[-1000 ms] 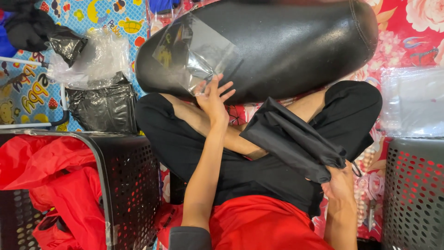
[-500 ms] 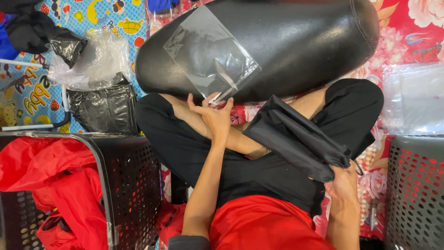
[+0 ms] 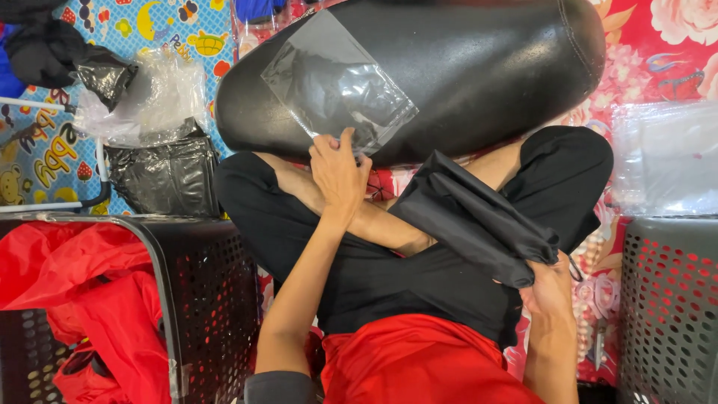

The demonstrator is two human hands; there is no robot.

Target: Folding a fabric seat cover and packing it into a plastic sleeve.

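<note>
Left hand pins clear bag on black cushion (patterned mat beneath).

Your left hand pinches a clear plastic bag: thin film, glossy, lightly creased, catching pale glare. It lies on a black cushion that looks like leatherette, smooth with a soft sheen and a stitched seam at one end. Your right hand grips folded black cloth, matt and finely woven, ridged with pleats. Beside you, a dark plastic basket, hard, perforated, dull, holds red fabric with a slight synthetic sheen. Crinkled black plastic bags shine near a heap of clear film
</note>
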